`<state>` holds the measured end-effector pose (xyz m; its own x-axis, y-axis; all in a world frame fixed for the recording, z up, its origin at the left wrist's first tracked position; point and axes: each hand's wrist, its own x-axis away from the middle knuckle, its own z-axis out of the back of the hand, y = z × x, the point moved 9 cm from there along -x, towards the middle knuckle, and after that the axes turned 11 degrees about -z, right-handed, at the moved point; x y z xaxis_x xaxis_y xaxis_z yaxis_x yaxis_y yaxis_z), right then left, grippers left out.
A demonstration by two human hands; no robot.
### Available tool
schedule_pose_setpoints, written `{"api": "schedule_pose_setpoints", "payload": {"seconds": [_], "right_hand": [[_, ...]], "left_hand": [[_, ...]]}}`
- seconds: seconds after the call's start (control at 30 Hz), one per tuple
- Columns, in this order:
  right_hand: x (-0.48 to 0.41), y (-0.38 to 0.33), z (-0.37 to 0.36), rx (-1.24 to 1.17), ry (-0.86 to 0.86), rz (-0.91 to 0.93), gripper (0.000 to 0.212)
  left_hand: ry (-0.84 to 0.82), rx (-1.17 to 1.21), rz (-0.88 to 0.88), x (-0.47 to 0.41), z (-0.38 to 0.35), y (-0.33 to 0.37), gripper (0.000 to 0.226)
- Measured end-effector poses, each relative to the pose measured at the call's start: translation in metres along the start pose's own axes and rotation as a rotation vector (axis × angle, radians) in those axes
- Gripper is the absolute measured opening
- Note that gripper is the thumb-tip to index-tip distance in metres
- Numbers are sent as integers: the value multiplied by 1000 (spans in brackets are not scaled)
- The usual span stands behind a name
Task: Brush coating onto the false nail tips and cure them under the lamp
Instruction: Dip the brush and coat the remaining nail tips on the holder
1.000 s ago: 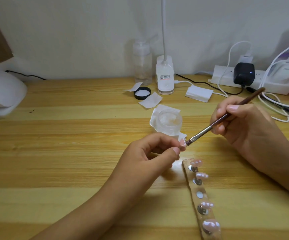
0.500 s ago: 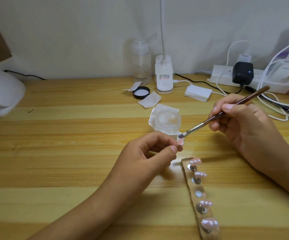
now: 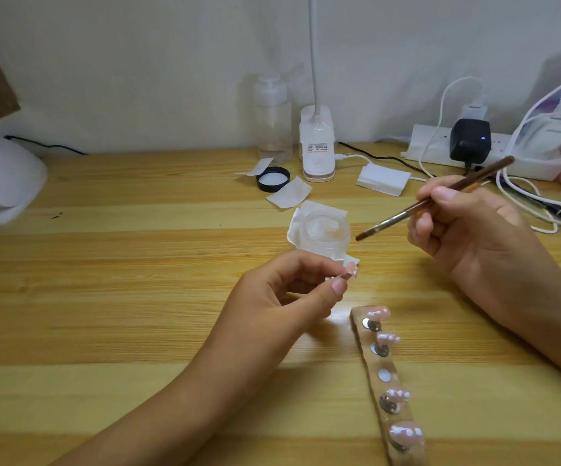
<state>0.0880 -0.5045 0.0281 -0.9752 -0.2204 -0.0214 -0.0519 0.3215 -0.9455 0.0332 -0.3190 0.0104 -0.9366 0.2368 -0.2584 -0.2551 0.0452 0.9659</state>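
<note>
One nail tip (image 3: 451, 268) in left hand (image 3: 282, 297)

The table (image 3: 121, 280) is showing pale, smooth wood with plain grain and a soft sheen. The brush (image 3: 413, 208) is showing a dark brown glossy handle and a shiny metal ferrule (image 3: 390, 220). The false nail tips (image 3: 378, 312) are gleaming glossy pink over bright metal discs (image 3: 384, 375). The jar (image 3: 326, 230) is looking clear, the paper squares (image 3: 289, 193) matt white, the curing lamp (image 3: 0, 176) smooth white plastic.
</note>
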Motion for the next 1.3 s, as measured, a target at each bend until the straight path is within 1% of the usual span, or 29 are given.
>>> {"api": "schedule_pose_setpoints", "payload": {"seconds": [0.23, 0.43, 0.6, 0.7, 0.73, 0.8, 0.83, 1.0, 1.17, 1.23, 1.3], "right_hand": [[4, 1, -8, 66, -32, -8, 23], [7, 3, -14, 118, -68, -20, 12], [8, 4, -14, 149, -42, -9, 22], [8, 2, -11, 163, 11, 23, 23], [8, 1, -10, 158, 24, 31, 23], [8, -1, -8, 139, 28, 45, 13], [8, -1, -8, 128, 19, 45, 11], [9, 1, -17, 128, -58, 9, 12], [7, 1, -8, 176, 43, 29, 26], [7, -1, -5, 151, 63, 33, 21], [8, -1, -6, 121, 33, 29, 15]], "left_hand": [[-6, -34, -9, -1, -1, -1, 7], [-12, -57, -8, 0, 0, -1, 6], [-19, -71, -12, 0, 0, -1, 7], [-22, -70, -12, 0, -1, -2, 5], [-21, -69, -11, 0, -1, -2, 5], [-20, -78, -11, 0, -1, -2, 4], [-21, -81, -10, 0, -1, -2, 3], [-20, -85, -3, 0, 0, -3, 3], [-28, -55, 9, 0, -1, -6, 3], [-32, -60, 9, 0, -1, -6, 1], [-36, -63, 3, 1, -2, -5, 2]]}}
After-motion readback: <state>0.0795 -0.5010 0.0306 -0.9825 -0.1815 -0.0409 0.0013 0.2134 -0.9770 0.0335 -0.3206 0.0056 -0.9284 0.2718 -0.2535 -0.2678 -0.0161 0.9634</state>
